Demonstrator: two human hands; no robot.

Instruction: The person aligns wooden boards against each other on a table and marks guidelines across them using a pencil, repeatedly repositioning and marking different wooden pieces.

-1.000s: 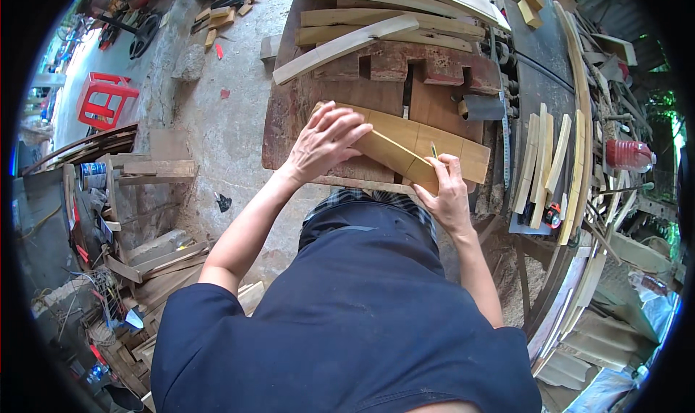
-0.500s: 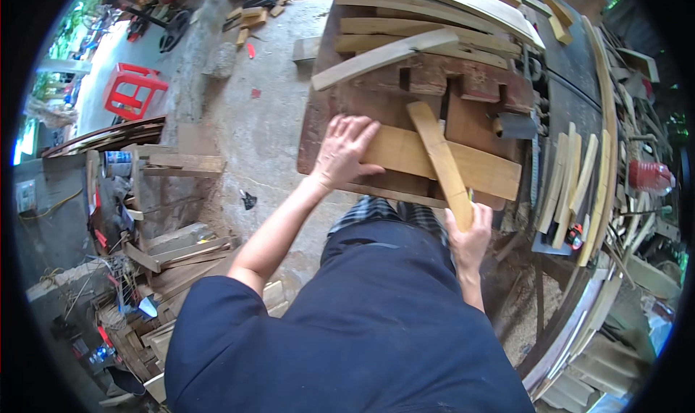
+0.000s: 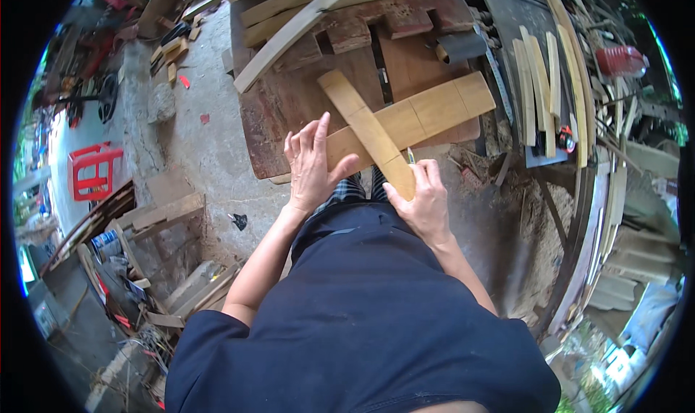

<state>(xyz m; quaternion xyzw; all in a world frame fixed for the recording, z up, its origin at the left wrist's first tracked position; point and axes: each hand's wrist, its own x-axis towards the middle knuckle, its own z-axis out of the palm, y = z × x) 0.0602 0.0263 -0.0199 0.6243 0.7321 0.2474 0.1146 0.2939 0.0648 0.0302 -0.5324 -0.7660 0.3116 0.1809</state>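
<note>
A long flat wooden board (image 3: 440,116) lies aslant on the brown wooden workbench (image 3: 275,123), with thin dark lines drawn across it. A narrower wooden slat (image 3: 362,120), also marked with cross lines, crosses over it. My right hand (image 3: 423,201) is closed around the slat's near end. A thin pale stick like a pencil (image 3: 410,157) juts up from these same fingers; its kind is hard to make out. At the board's left end, my left hand (image 3: 311,167) is open with its fingers raised and its thumb spread; whether it touches the board I cannot tell.
A pale wooden beam (image 3: 297,33) and more planks lie across the bench's far side. A dark grey roll (image 3: 462,47) rests at the back right. Several wood strips (image 3: 539,87) lie farther right, near a red plastic bottle (image 3: 622,62). A red stool (image 3: 95,172) stands at left.
My view has shifted and turned. The board and slat have swung, the board's right end now pointing farther away. My left hand's fingers have lifted from lying on the board.
</note>
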